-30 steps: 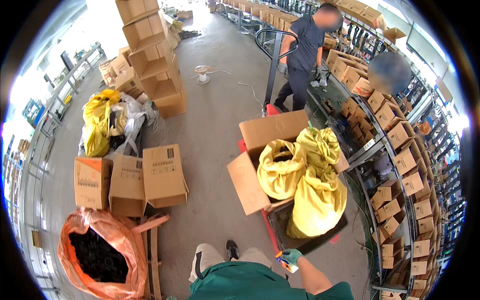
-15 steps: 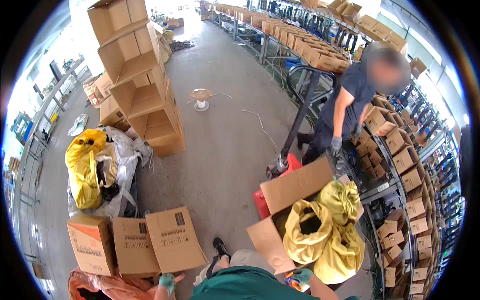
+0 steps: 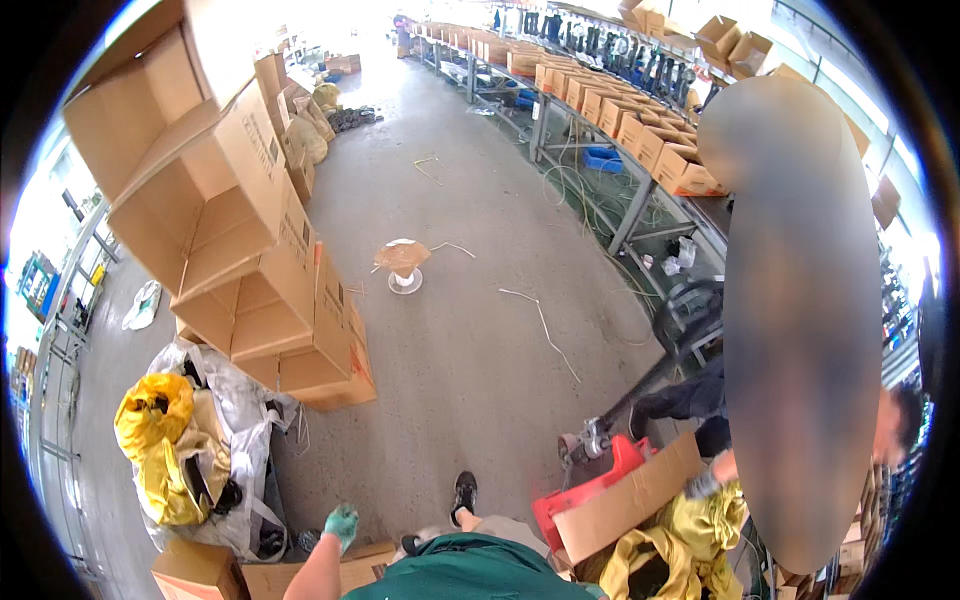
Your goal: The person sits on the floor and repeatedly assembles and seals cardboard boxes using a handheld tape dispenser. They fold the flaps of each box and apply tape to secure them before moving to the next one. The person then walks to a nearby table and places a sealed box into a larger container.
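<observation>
My left hand, in a green glove, is raised in front of me with nothing seen in it, its fingers loosely bent. Below it are the tops of brown cartons, partly covered by my forearm. My right hand is out of view. Ahead on the left rises a tall stack of open cartons, their hollow sides facing left. To my right, yellow sacks sit by an open carton flap. A co-worker's gloved hand touches the sacks.
A co-worker leans in at the right beside a red pallet jack. White and yellow sacks bulge at the left. A spool and loose straps lie on the floor. Carton rows line a rack.
My view has shifted toward the carton stack, which looks closer. My left hand has lifted from the cartons. My right hand, earlier holding an orange-and-blue tape roll, has left view. The co-worker has bent over the sacks.
</observation>
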`<state>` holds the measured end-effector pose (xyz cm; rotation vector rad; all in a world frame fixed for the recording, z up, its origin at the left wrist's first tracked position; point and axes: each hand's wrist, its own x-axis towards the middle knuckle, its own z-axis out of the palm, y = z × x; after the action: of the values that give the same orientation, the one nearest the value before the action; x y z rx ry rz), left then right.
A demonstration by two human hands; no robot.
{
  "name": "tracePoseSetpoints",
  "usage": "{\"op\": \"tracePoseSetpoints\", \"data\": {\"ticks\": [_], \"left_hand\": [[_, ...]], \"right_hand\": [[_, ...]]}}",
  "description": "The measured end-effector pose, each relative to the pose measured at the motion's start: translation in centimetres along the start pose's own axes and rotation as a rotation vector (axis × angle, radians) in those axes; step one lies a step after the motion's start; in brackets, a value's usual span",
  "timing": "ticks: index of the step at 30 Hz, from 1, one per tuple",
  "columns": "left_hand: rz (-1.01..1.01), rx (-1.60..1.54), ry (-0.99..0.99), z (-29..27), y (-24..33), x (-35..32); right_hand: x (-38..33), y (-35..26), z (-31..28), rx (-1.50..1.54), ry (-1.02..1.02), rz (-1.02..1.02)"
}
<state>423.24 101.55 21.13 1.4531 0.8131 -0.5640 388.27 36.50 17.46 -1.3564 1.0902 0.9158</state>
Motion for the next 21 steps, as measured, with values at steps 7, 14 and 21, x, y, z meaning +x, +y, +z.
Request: {"op": "tracePoseSetpoints", "data": {"ticks": [7, 14, 21], "left_hand": [[-0.405, 0.175, -0.007, 0.8, 6.7, 5.7], [-0.435, 0.211, -0.088, 10.2, 24.6, 27.1], [0.028, 0.179, -0.17, 25.0, 61.7, 54.5]], "right_hand": [[-0.9, -36.9, -2.5, 0.006, 0.252, -0.303], [8.8, -54.1, -8.5, -0.05, 0.376, -0.292], [5.9, -82.5, -5.3, -0.552, 0.356, -0.117]]}}
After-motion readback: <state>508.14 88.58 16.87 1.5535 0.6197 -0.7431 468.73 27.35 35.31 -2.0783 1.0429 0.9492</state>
